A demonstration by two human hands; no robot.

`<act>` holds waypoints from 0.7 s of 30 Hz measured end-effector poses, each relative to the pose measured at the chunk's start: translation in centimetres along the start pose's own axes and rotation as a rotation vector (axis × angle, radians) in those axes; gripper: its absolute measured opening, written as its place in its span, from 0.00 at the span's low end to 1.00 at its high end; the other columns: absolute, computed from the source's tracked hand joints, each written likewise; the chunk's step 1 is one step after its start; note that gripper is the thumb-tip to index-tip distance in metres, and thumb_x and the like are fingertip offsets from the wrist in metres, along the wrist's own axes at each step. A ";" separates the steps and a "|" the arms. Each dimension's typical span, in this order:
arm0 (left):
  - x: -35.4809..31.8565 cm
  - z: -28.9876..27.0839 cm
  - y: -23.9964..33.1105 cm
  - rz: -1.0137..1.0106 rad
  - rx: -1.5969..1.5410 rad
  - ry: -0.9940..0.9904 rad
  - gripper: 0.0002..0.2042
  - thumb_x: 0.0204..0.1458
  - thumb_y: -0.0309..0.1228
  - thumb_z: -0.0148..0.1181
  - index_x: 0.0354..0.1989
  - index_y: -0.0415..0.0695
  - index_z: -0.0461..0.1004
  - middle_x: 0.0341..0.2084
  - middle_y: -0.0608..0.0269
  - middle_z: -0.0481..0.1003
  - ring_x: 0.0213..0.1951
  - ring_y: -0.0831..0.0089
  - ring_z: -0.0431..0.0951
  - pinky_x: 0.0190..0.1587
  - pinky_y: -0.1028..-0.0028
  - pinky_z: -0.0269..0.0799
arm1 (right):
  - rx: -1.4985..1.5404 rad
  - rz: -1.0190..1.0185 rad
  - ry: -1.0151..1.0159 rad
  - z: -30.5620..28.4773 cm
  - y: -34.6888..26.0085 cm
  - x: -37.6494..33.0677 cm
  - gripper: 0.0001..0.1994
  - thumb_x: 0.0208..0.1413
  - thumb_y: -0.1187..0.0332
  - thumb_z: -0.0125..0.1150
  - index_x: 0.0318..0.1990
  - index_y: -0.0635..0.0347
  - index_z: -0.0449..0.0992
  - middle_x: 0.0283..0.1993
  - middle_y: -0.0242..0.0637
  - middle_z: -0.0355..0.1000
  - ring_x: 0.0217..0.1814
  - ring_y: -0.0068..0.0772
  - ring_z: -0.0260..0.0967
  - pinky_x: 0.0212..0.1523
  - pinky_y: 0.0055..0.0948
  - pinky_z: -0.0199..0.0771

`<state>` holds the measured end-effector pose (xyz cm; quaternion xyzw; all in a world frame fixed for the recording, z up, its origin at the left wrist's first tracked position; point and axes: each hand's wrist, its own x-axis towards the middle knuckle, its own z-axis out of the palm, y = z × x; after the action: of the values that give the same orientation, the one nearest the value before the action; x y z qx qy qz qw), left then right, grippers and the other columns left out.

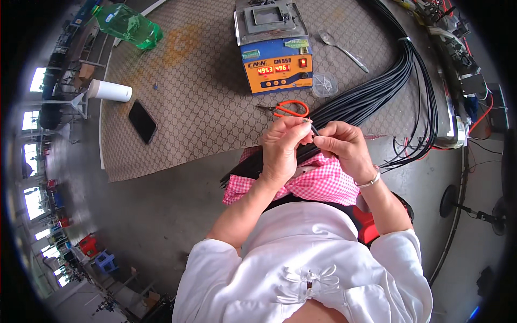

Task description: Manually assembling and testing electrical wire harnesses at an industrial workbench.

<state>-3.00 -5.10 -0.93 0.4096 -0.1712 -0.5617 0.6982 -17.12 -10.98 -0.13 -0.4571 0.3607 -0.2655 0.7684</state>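
Both hands are close together over the table's near edge. My left hand [283, 146] is closed in a pinch at the tip of a black cable [315, 131], whose very end is mostly hidden by the fingers. The same cable is gripped between thumb and fingers of my right hand [345, 149], just behind the tip. Behind the hands, a thick bundle of black cables [371, 86] runs across the table and down over my lap. Scissors with orange handles [292, 107] lie just beyond my left hand.
An orange and blue solder pot [277, 67] with a lit display stands at the back. Near it lie a spoon [344, 52] and a clear round dish [325, 84]. Leftward are a phone [142, 121], a white cup [110, 91] and a green bottle [129, 25]. Pink checked cloth [323, 185] covers my lap.
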 end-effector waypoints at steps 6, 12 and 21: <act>0.1 0.3 -1.2 -0.045 -0.217 -0.002 0.04 0.48 0.24 0.55 0.32 0.40 0.71 0.22 0.68 0.69 0.24 0.83 0.67 0.29 0.83 0.65 | 0.297 0.076 -0.018 0.4 0.8 0.1 0.05 0.48 0.73 0.59 0.28 0.65 0.70 0.24 0.34 0.69 0.19 0.18 0.61 0.18 0.15 0.58; 0.1 0.3 -1.2 -0.101 -0.267 -0.010 0.04 0.49 0.24 0.55 0.33 0.40 0.72 0.21 0.70 0.68 0.23 0.84 0.66 0.28 0.84 0.64 | 0.377 0.091 -0.038 0.9 0.8 0.3 0.05 0.49 0.73 0.59 0.28 0.65 0.70 0.27 0.38 0.71 0.21 0.21 0.62 0.21 0.17 0.62; -0.3 0.3 -1.4 -0.092 -0.176 0.018 0.05 0.49 0.25 0.55 0.33 0.39 0.72 0.23 0.70 0.69 0.24 0.85 0.66 0.28 0.85 0.64 | 0.398 0.093 -0.046 0.6 1.9 0.3 0.05 0.49 0.73 0.59 0.28 0.65 0.71 0.27 0.37 0.71 0.20 0.20 0.62 0.21 0.16 0.62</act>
<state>-4.23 -4.98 -1.75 0.3591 -0.0960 -0.6024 0.7064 -16.34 -10.04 -1.74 -0.2848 0.3041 -0.2851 0.8632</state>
